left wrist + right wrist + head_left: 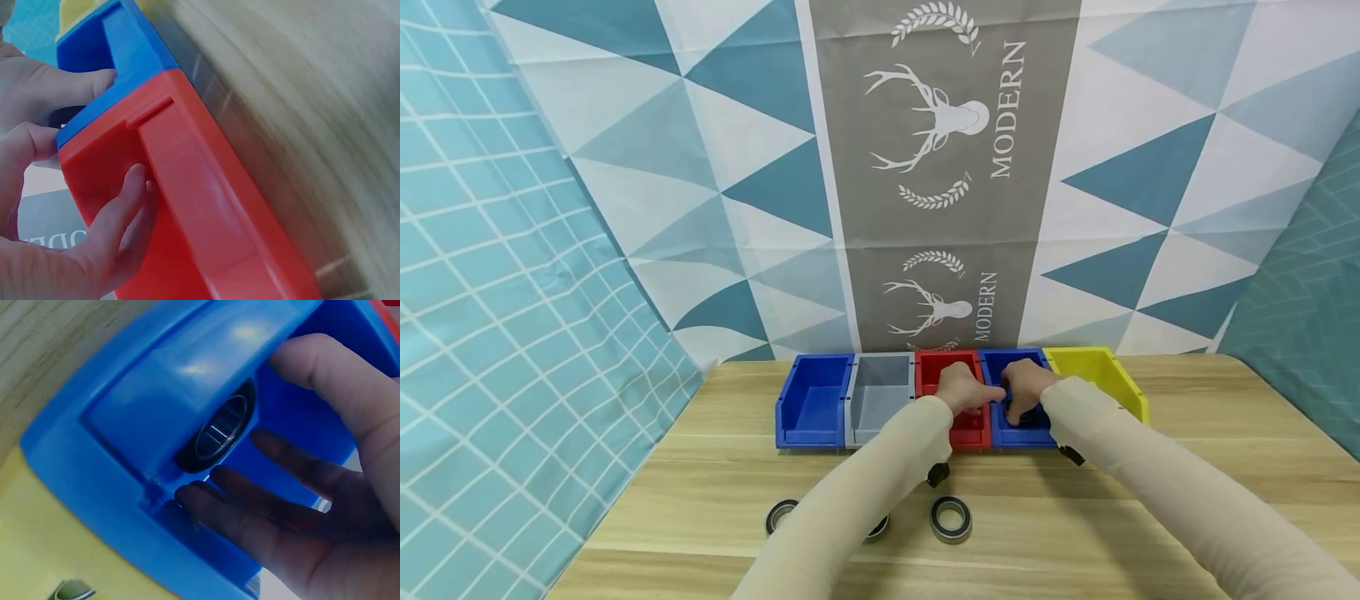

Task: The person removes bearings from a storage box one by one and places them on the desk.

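My right hand (1027, 390) reaches into the right-hand blue bin (1017, 440). In the right wrist view, a ball bearing (245, 411) with a dark rim and silver inner ring leans against that bin's front wall. The right fingertips are spread close beside the bearing, and the thumb lies over the bin's front lip. My left hand (958, 390) is over the red bin (970, 440). In the left wrist view, its lower fingers (119, 219) dip loosely into the bin, and another fingertip is right at the edge shared with the blue bin. No object shows in the left hand.
Left of the red bin stand a grey bin (880, 404) and another blue bin (816, 412); a yellow bin (1101, 375) closes the row's right end. On the wooden table (715, 467) lie a bearing (937, 518) and two others partly hidden by the left sleeve. A patterned cloth hangs behind.
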`<state>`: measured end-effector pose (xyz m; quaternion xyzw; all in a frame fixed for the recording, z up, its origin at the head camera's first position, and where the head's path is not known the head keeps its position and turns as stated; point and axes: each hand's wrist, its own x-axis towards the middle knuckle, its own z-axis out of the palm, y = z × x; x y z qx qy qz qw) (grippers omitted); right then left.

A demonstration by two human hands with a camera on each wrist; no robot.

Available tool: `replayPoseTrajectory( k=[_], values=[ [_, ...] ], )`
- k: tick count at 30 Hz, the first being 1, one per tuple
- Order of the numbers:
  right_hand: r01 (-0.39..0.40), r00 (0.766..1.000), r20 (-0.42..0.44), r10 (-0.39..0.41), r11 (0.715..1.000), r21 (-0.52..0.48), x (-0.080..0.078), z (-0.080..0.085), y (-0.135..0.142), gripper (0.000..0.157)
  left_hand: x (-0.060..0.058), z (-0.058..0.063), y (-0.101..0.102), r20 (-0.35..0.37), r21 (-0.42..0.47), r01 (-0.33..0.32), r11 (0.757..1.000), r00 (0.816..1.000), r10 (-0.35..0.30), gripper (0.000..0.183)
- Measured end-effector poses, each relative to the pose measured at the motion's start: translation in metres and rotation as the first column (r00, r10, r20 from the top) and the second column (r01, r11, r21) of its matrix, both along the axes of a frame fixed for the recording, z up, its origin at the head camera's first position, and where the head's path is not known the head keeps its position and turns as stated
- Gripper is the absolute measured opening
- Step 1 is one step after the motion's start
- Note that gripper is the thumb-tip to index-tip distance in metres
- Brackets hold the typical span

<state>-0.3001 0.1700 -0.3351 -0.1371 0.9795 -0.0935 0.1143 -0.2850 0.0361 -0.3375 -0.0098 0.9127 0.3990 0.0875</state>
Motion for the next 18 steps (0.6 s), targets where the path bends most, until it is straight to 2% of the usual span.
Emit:
replayPoseTrajectory(
  k=[7, 18],
  values=[
    [-0.021, 1.0, -0.004, 0.021, 0.999, 0.038, 0.0, -0.003, -0.001, 0.069, -0.003, -0.001, 0.001, -0.008, -0.038, 0.042, 0.998, 0.999, -0.043, 0.033],
    [-0.041, 0.999, -0.019, 0.043, 0.994, 0.106, -0.004, -0.011, -0.005, 0.071, -0.008, -0.004, -0.003, -0.02, -0.041, 0.082, 0.996, 0.996, -0.083, 0.035]
  ],
)
